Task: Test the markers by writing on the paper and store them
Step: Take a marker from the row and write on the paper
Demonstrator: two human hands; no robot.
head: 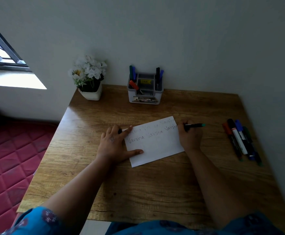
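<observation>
Two hands are meeting at the white paper (155, 146) in the frame's centre: the left hand (113, 144) is pressing its left edge with fingers spread, and the right hand (190, 137) is pinching a green-ended marker (195, 125) at its upper right corner. Several loose markers (240, 139) are lying at right, others standing in the grey organizer (145, 94) above.

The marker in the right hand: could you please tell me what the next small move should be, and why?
Probably lift the marker toward the left hand to recap it. The right hand grips it at the paper's right edge, where the written line runs out, and a dark cap-like piece shows between the left hand's fingers.
</observation>
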